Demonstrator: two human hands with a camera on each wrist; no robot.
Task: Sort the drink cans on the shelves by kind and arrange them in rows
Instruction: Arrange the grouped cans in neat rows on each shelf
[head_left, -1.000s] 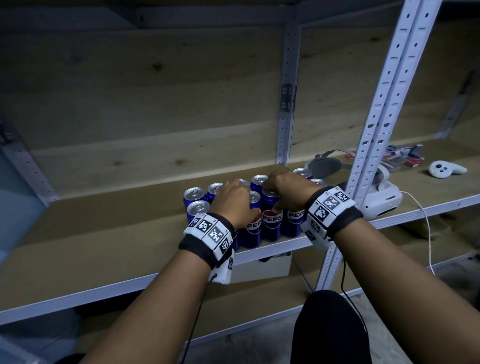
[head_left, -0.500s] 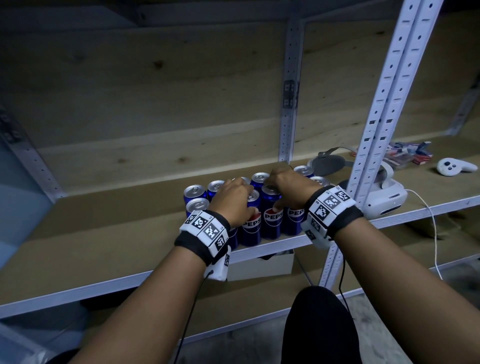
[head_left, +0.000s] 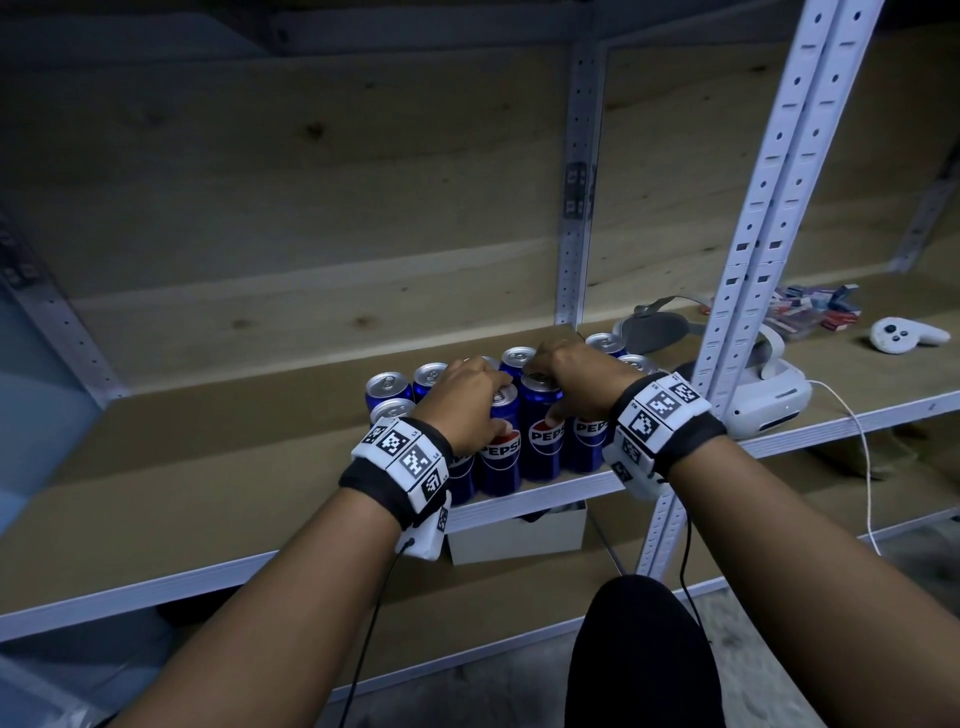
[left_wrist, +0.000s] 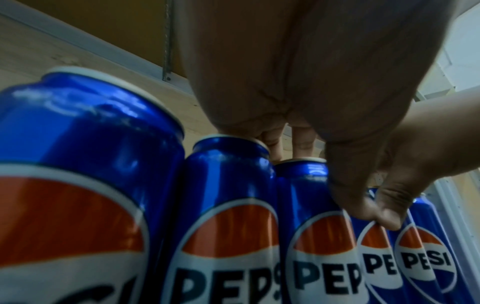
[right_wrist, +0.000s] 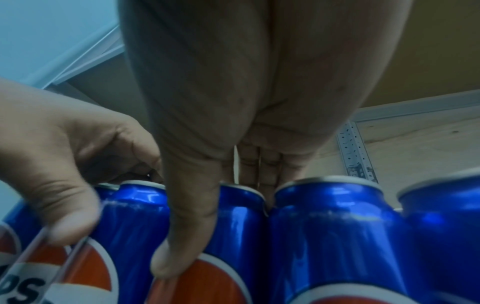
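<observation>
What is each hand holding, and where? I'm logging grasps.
Left hand grips a front-row Pepsi can by its top; right hand grips the neighbouring can likewise.

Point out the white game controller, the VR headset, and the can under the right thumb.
white game controller (head_left: 894, 335), head view, round face.
VR headset (head_left: 774, 402), head view, front shell.
Pepsi can (head_left: 540, 441), head view, logo.

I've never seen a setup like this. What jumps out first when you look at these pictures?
A tight cluster of blue Pepsi cans stands at the front edge of a wooden shelf. The left hand and the right hand each grip a front can from above, with thumbs on the logos, and both wrists wear bands of black-and-white square markers. To the right, past a white upright, lie a white VR headset and its controller.
</observation>
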